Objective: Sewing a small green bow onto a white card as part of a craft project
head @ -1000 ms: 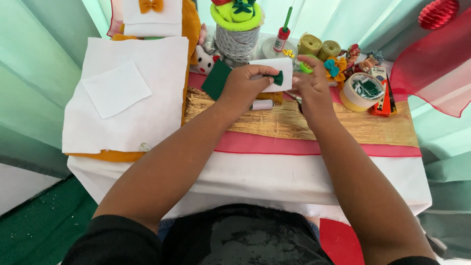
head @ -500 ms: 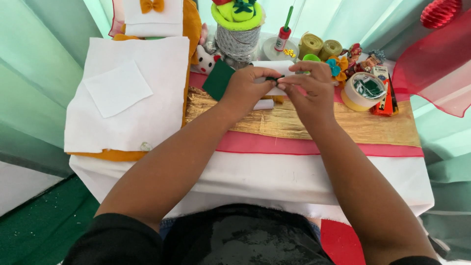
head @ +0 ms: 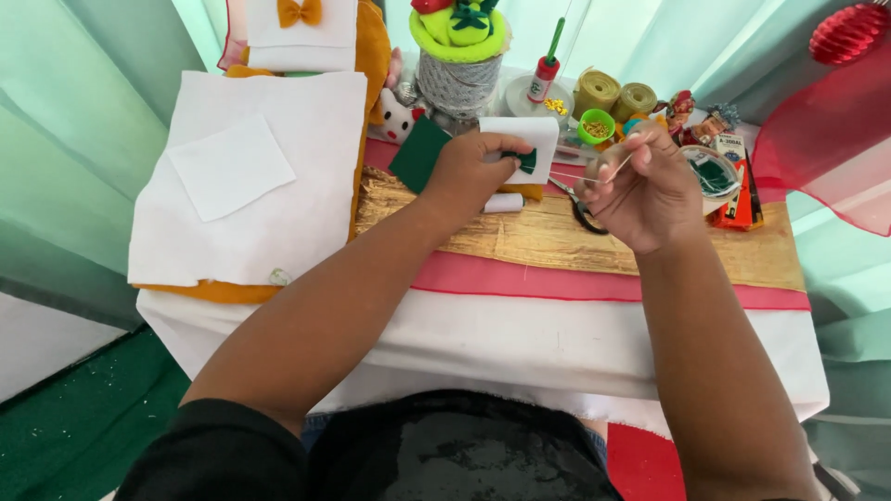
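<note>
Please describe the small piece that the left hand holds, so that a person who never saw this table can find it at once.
Start at the gold woven strip across the table. Above its middle, the left hand holds up a white felt rectangle. Unlike the plain white square at the far left, it bears a small dark green shape.

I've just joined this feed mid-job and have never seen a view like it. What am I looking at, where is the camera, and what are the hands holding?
There is no machine here: a person works with two bare hands, filmed by a camera on their head looking down. The left hand holds a white felt piece with a small green shape on it. The right hand is raised beside it, pinching something thin, perhaps a needle and thread; it is too fine to tell. Below lie a gold woven runner, scissors and a dark green felt square. White felt sheets sit to the left, ribbon rolls at the back.
</note>
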